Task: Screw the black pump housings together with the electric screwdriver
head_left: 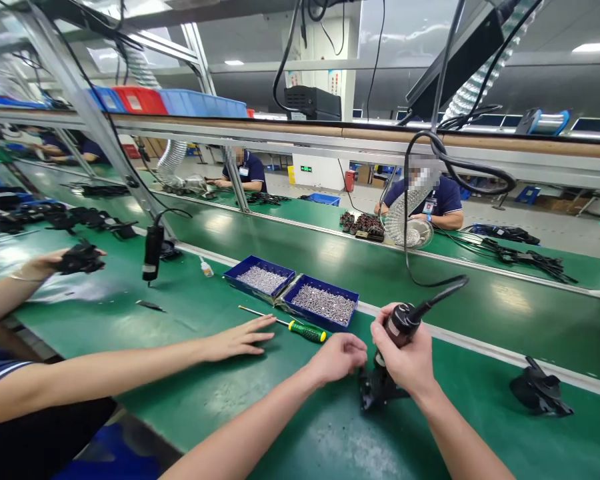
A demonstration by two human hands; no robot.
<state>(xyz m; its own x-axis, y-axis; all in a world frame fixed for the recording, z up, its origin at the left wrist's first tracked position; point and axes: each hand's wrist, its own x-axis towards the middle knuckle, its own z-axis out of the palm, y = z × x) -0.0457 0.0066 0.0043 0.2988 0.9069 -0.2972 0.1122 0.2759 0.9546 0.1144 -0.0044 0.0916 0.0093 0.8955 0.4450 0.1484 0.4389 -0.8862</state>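
Note:
My right hand (413,350) is wrapped round a black electric screwdriver (401,321), held nearly upright with its cable running up from the top. Its lower end points down at a black plastic part (375,392) on the green bench; the tip is hidden. Just left of that part, my left hand (339,359) has its fingers curled together at the part's upper edge. Whatever those fingertips hold, if anything, is hidden. A green and yellow hand screwdriver (306,331) lies beyond my left hand, beside two blue trays, a left one (235,277) and a right one (355,308), filled with small screws.
A co-worker's hand (243,338) reaches flat over the bench from the left; the other (43,263) holds a black part (81,257). Another electric screwdriver (153,253) hangs at left. A black part (540,388) lies at right. A small white bottle (206,267) lies left of the trays.

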